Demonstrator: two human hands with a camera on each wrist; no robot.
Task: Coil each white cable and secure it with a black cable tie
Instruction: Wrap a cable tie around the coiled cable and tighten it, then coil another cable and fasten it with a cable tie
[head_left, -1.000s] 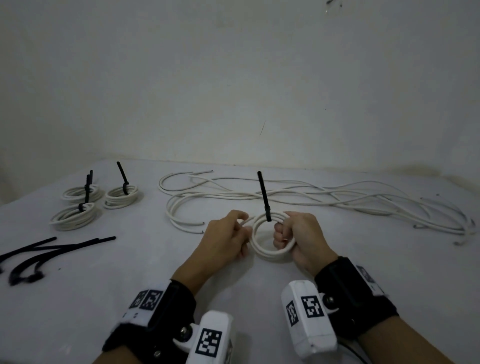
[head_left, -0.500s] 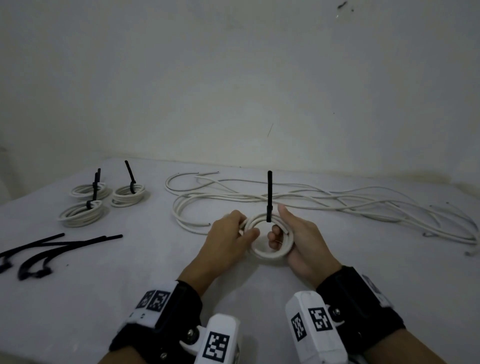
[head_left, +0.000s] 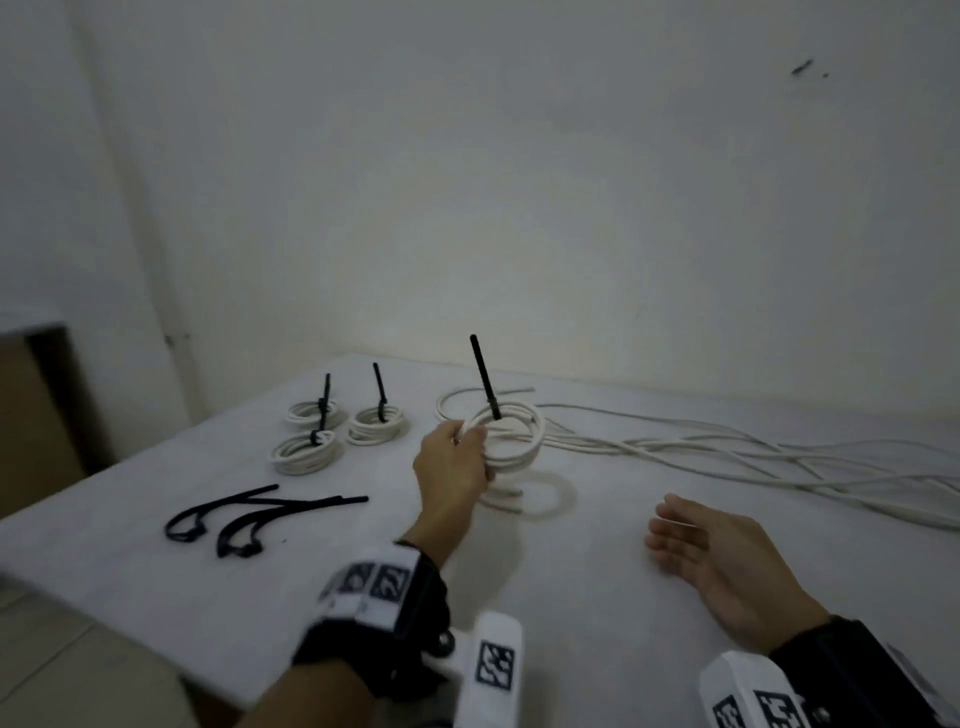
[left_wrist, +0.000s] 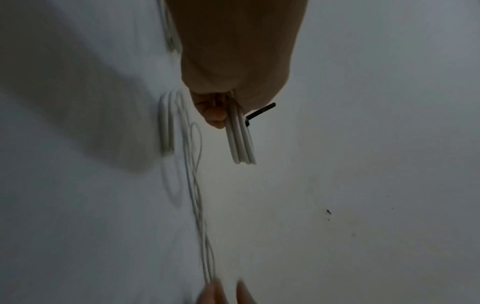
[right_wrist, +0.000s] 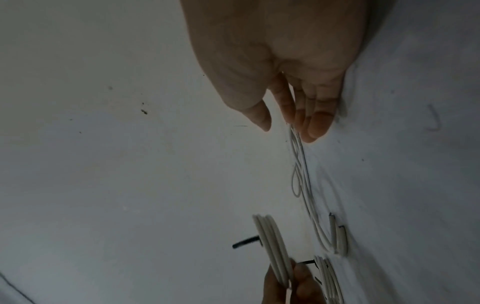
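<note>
My left hand (head_left: 457, 457) grips a coiled white cable (head_left: 519, 441) and holds it above the table, a black cable tie (head_left: 485, 376) sticking up from its top. The left wrist view shows the coil (left_wrist: 240, 139) edge-on between thumb and fingers, the tie (left_wrist: 259, 114) jutting sideways. My right hand (head_left: 696, 540) hovers open, palm up, over the table to the right and holds nothing; its fingers (right_wrist: 317, 121) are straight. Loose white cables (head_left: 727, 452) trail to the right. Three tied coils (head_left: 340, 431) sit at the back left.
Loose black cable ties (head_left: 249, 517) lie on the white table (head_left: 130, 545) at the left. A curved cable end (head_left: 535, 501) rests under the lifted coil. The table's left edge drops to the floor, and a brown board (head_left: 31, 415) leans by the wall.
My right hand has let go of the coil and drawn back to the right, open. My left hand has lifted the tied coil up and to the left, toward the three tied coils.
</note>
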